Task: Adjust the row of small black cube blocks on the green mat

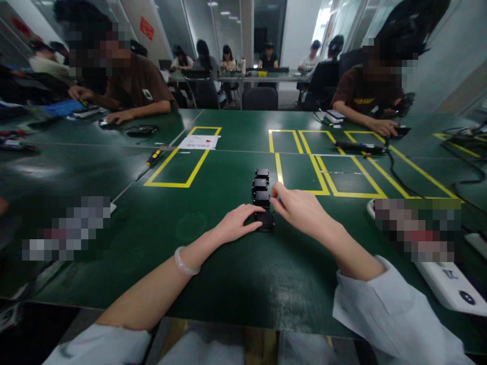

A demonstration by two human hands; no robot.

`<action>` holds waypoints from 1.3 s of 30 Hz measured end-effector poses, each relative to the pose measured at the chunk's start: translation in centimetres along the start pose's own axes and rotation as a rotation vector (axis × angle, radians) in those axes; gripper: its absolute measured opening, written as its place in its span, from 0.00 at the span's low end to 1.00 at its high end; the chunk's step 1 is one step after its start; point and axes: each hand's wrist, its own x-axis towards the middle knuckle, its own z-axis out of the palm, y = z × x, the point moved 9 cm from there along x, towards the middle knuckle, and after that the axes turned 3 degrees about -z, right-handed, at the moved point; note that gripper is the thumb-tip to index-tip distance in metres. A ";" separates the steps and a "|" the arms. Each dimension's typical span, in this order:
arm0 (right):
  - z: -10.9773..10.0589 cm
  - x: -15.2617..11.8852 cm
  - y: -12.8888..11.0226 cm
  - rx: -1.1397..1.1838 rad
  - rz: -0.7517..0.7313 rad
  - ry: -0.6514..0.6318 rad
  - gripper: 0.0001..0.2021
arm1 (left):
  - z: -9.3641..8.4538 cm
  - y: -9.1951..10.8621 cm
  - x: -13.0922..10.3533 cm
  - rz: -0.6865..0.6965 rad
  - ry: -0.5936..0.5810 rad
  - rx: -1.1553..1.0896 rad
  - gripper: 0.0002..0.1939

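Note:
Several small black box-shaped parts with metal bits at their sides stand in a row running away from me on the green table. My left hand (pixel 239 223) has its thumb and fingers on the left side of the nearest black box (pixel 265 222), gripping it against the table. Beside the row's right side is my right hand (pixel 300 205), its fingers curled in a pinch by the second black box (pixel 262 198). Whatever the right fingertips hold is too small or hidden to name. Farther up the row sit another black box (pixel 260 184) and the farthest black box (pixel 262 173).
Yellow tape rectangles (pixel 189 181) mark the green table (pixel 228 284). A yellow-and-black screwdriver (pixel 153 158) and a white paper (pixel 198 142) lie at left. White phone-like devices (pixel 443 284) flank me. Co-workers' hands (pixel 383 126) handle things across the table; cables trail at right.

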 end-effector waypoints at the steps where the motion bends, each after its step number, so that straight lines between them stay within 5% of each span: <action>1: 0.1 0.0 0.0 -0.013 0.002 -0.011 0.13 | 0.0 0.0 0.0 0.000 -0.002 0.000 0.18; 39: -0.1 0.0 0.3 0.032 0.017 0.021 0.09 | -0.1 0.1 0.0 -0.006 -0.005 -0.001 0.18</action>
